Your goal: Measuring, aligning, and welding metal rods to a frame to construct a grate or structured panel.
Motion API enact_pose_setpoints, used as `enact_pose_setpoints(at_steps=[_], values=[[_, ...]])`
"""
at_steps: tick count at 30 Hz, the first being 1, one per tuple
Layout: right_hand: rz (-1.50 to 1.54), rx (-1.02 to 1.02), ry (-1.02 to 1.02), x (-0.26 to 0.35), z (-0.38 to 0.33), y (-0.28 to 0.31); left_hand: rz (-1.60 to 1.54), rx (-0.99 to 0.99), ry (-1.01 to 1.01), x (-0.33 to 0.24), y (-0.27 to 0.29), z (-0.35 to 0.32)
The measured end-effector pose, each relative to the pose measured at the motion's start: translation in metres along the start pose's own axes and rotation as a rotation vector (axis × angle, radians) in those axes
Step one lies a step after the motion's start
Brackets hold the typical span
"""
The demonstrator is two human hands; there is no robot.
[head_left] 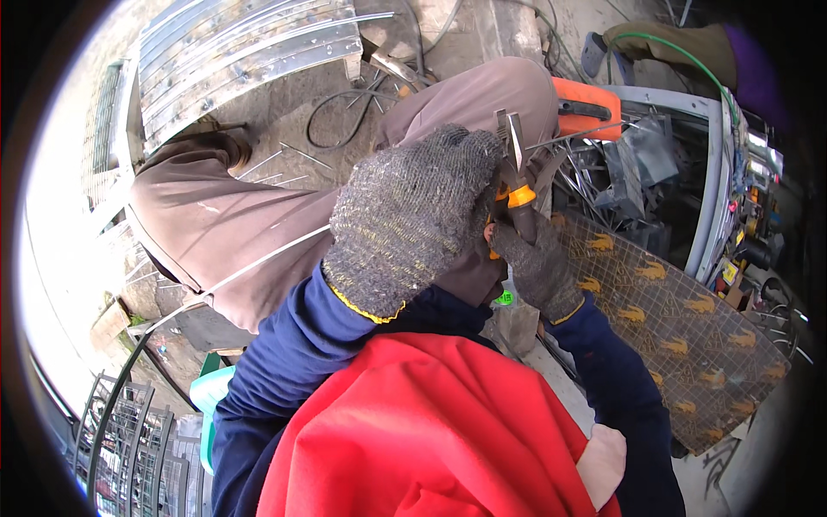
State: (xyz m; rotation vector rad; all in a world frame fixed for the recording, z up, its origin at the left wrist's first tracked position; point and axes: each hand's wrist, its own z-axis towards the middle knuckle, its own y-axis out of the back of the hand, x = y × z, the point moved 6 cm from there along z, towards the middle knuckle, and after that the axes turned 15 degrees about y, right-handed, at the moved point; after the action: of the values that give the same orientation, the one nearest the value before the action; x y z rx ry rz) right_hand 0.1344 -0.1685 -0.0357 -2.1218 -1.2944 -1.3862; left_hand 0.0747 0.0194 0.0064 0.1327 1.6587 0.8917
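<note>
Both my hands wear grey knitted gloves with yellow cuffs and are close together above my lap. My left hand (409, 211) is closed around a thin metal rod (267, 256), which runs out of the fist toward the lower left. A thin length also shows past the fist on the right, seemingly the same rod. My right hand (541, 267) grips a pair of pliers (519, 185) with dark and orange handles, jaws pointing up. The jaws sit beside my left fingertips, near the rod; whether they bite on it I cannot tell. My left hand hides the rod's middle.
An orange tool case (588, 108) lies by my knee. Metal offcuts (637, 168) fill a grey frame at the right, beside a patterned brown board (680, 319). A slatted metal bench (250, 60) stands far left; cables (336, 121) and loose rods cover the ground. Another person's leg (672, 52) shows far right.
</note>
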Motion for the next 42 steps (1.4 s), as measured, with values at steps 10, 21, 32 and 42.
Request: enact_pose_setpoints(at_steps=[10, 21, 32, 42], values=[[-0.121, 0.013, 0.251, -0.012, -0.008, 0.004, -0.024, 0.036, 0.015, -0.005, -0.009, -0.01], [0.194, -0.201, 0.265, 0.052, 0.008, -0.018, 0.003, 0.088, -0.343, -0.019, 0.041, -0.043], [0.301, -0.123, 0.328, 0.067, 0.006, -0.028, -1.531, 0.691, 0.444, -0.005, -0.059, -0.049], [0.427, -0.17, 0.338, 0.013, -0.001, -0.029, -1.803, 0.742, 0.645, -0.013, -0.115, -0.077]])
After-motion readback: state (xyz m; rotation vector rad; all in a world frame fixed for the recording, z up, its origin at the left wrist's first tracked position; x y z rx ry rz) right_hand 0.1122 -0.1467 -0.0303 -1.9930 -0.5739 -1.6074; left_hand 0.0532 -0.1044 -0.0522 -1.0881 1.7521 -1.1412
